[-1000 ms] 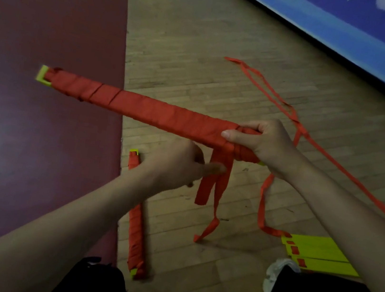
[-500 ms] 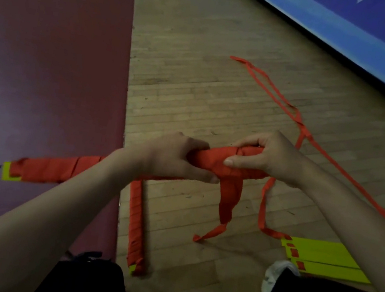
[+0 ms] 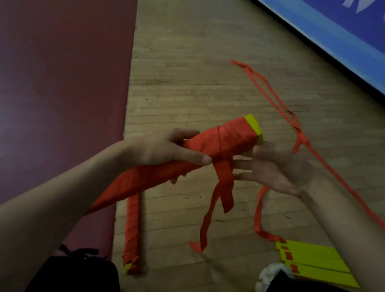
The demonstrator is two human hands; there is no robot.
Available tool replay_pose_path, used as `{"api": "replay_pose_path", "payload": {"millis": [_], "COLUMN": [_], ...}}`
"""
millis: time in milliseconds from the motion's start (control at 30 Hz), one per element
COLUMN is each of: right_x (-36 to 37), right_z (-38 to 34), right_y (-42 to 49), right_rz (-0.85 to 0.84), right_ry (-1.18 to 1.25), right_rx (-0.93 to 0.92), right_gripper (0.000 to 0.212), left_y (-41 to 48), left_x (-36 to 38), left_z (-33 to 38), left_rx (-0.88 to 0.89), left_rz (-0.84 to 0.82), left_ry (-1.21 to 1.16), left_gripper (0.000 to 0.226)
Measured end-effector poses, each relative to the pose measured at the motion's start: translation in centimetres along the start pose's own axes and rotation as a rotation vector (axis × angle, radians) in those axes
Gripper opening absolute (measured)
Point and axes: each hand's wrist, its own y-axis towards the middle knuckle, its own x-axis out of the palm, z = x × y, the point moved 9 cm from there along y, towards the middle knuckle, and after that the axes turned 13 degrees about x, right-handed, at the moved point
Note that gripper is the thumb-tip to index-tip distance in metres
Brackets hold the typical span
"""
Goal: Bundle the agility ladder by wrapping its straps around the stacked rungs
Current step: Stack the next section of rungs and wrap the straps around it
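Head: wood floor (image 3: 196, 76) under ladder bundle (image 3: 227, 138)

Wooden floor (image 3: 197, 71) open ahead, loose strap (image 3: 300, 136) trailing across its right side, wrapped bundle (image 3: 132, 232) and yellow rungs (image 3: 316, 260) lying nearer — blue banner (image 3: 352, 37) beyond.

Dim, flat indoor light here, no glare. The right hand (image 3: 280, 171) smears with motion blur; left hand (image 3: 166, 148) and red bundle (image 3: 225, 135) read sharper. Soft, faint shadow on the wooden floor (image 3: 201, 47) beneath the dangling strap end (image 3: 197, 245). Wide-angle bend curves the blue banner (image 3: 352, 39); whole picture soft, grainy.
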Motion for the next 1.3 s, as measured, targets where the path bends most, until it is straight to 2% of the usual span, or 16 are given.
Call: {"api": "replay_pose_path", "payload": {"millis": [100,200,233,333,433,567,767,900,1000,1100,1200,1300], "right_x": [0.0,-0.5,-0.6,-1.0,-1.3,-1.3,-1.2,-2.1,-1.9,-1.1,-0.8,-1.1], "right_z": [0.6,1.1,1.4,2.3,2.1,1.6,1.1,1.4,1.4,0.2,-0.6,-0.7], "right_y": [0.5,1.4,1.6,1.9,1.9,1.5,1.1,1.1,0.9,0.9,1.0,0.5], "right_rz": [0.132,0.276,0.295,0.311,0.337,0.409,0.381,0.456,0.475,0.499,0.553,0.673], "right_ry": [-0.134,-0.179,-0.188,-0.205,-0.18,-0.101,-0.254,-0.371,-0.393,-0.333,-0.22,-0.157], "right_rx": [0.01,0.045,0.069,0.134,0.119,0.078,0.071,0.089,0.107,0.042,0.006,0.034], "right_gripper": [0.059,0.05,0.043,0.026,0.016,0.022,0.029,0.021,0.023,0.025,0.028,0.054], "left_y": [-0.1,-0.3,-0.3,-0.5,-0.5,-0.1,-0.2,-0.3,-0.2,-0.1,0.0,0.2], "left_x": [-0.4,-0.9,-1.1,-1.7,-1.5,-1.3,-1.4,-1.9,-2.2,-2.8,-2.5,-1.4], "left_z": [-0.4,-1.7,-2.0,-1.9,-1.5,-1.6,-1.9,-1.7,-1.9,-1.3,-0.1,0.8], "left_rx": [-0.037,-0.087,-0.098,-0.091,-0.073,-0.068,-0.081,-0.077,-0.08,-0.038,0.011,0.041], "left_rz": [0.014,0.039,0.059,0.124,0.14,0.138,0.149,0.184,0.23,0.277,0.27,0.284], "left_ry": [0.003,0.004,-0.008,-0.028,-0.041,-0.028,-0.006,0.034,0.141,0.296,0.621,0.915], "left_gripper": [0.061,0.079,0.078,0.055,0.058,0.057,0.052,0.054,0.045,0.04,0.037,0.042]}}
